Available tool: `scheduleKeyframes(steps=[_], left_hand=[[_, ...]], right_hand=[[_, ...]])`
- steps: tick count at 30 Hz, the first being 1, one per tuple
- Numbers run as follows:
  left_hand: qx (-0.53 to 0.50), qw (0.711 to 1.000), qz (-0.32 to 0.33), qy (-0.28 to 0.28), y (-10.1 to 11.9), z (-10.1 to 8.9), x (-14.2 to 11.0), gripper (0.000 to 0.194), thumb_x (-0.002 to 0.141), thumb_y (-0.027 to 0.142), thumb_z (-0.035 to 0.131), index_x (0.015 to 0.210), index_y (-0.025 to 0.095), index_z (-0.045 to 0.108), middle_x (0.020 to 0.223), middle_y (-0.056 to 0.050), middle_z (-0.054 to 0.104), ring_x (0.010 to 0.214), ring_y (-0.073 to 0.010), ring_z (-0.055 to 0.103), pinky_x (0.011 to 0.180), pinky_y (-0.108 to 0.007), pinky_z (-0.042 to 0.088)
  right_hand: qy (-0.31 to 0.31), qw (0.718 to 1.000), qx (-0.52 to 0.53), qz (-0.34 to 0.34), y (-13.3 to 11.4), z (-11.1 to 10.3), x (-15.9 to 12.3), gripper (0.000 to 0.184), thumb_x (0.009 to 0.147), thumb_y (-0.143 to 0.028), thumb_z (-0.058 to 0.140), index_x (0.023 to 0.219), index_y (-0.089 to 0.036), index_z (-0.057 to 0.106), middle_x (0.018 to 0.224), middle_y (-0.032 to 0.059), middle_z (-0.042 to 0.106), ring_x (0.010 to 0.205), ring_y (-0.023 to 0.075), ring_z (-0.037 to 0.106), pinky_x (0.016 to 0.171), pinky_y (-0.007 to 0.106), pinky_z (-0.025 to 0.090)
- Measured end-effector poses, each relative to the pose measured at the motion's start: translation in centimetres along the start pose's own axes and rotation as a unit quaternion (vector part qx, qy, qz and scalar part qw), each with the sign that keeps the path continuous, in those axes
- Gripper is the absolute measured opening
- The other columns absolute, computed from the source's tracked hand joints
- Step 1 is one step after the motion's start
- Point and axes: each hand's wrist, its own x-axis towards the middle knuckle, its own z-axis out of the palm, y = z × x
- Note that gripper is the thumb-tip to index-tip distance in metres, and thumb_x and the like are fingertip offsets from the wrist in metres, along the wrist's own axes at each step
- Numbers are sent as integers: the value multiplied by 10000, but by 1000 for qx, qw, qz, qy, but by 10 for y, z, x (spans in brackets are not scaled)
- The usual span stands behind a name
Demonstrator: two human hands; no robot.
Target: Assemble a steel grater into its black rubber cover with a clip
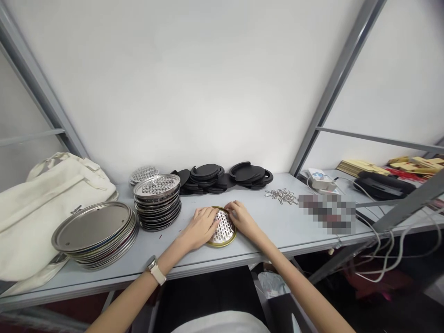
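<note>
Grater disc: silver, perforated, yellow rim (224, 231); flat near the front edge of the grey tabletop (267, 219), between both hands.
Left hand: (200, 227) palm down, fingers bent over the disc's left side and touching it; pinching or just resting, can't tell.
Right hand: (244, 222) bent fingers touching the disc's upper right rim; grip hidden, can't tell.
Left wrist: watch with pale strap (156, 270).
Grater stack: silver discs with dark edges (157, 212), left of the yellow-rimmed disc; another perforated disc (144, 174) behind the stack.
Round plates: stack (95, 229) farther left of the disc, smooth grey top plate, some coloured rims below.
White fabric bag: (52, 203) far left of the disc, beyond the plates.
Black round pieces: (207, 175) loose overlapping piles behind the disc, near the wall (222, 88); some ring-shaped or notched.
Small metal pieces: (281, 196) tangled heap, right of the disc and farther back; hook-like, exact type too small to tell.
Pixelated patch: well right of the disc, contents unreadable.
Far right of disc: white box (321, 179), black case (385, 185), yellowish flat pieces (360, 167), white cables (398, 249).
</note>
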Motion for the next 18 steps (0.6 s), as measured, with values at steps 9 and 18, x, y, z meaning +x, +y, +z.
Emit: scheduleKeyframes(steps=[9,18], left_hand=[[-7,999,-35,10,3,11,-1,336,980,309,260,1255,191,411,1221,-98,517,1128,-227,449,962,-415,327],[3,999,-34,27,2,15,-2,378,979,323,274,1323,181,339,1257,-114,464,1147,-233,432,988,-420,314]], right_hand=[[71,997,-36,20,-7,27,-12,184,884,-135,406,824,-171,576,852,87,529,832,230,515,785,398,458],[44,996,-71,12,-12,22,-9,229,940,-177,344,927,-163,572,886,87,553,854,224,519,819,412,418]])
